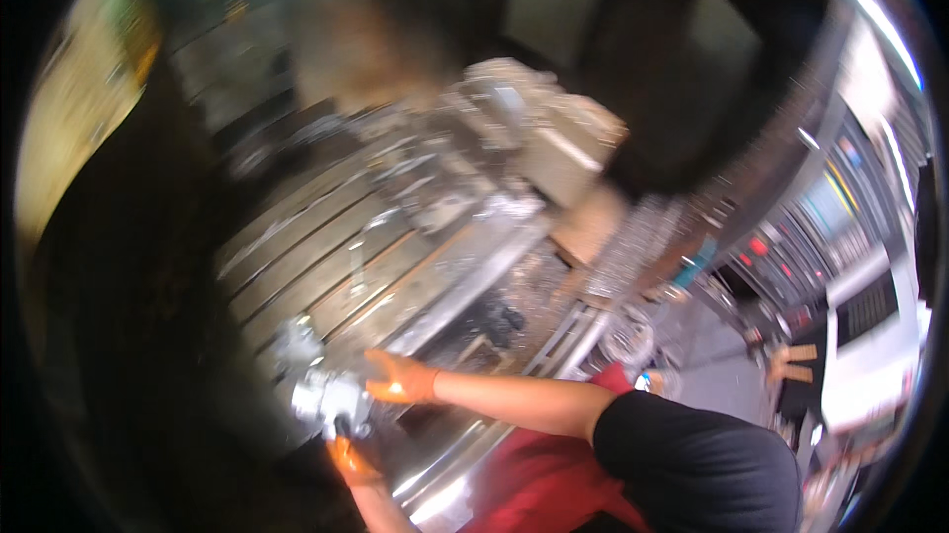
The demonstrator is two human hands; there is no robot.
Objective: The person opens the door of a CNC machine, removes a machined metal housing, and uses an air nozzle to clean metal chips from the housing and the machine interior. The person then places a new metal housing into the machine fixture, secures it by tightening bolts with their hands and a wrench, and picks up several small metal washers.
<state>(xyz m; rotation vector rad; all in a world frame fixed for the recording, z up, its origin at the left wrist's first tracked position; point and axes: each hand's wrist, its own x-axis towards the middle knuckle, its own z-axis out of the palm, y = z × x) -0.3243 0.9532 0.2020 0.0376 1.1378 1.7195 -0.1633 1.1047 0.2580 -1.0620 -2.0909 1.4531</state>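
Observation:
A shiny grey metal part [336, 399], blocky with a rounded end, is at the lower left, blurred by motion. My left hand [351, 461], in an orange glove, grips its near side, where a short dark piece shows by the fingers. On the right side of the part is my right hand [403, 379], also orange-gloved, with fingers apart. Its fingertips reach the part's edge; whether they touch is too blurred to tell. Just beyond the part, another silvery metal piece [297, 342] sits on the slotted machine table [306, 261].
Blurred metal blocks and fixtures [524, 118] stand farther back on the machine. A metal ledge [474, 261] runs along the table, with dark debris [504, 320] beside it. A control panel [781, 266] with coloured buttons is at the right. Dark machine walls surround the left and top.

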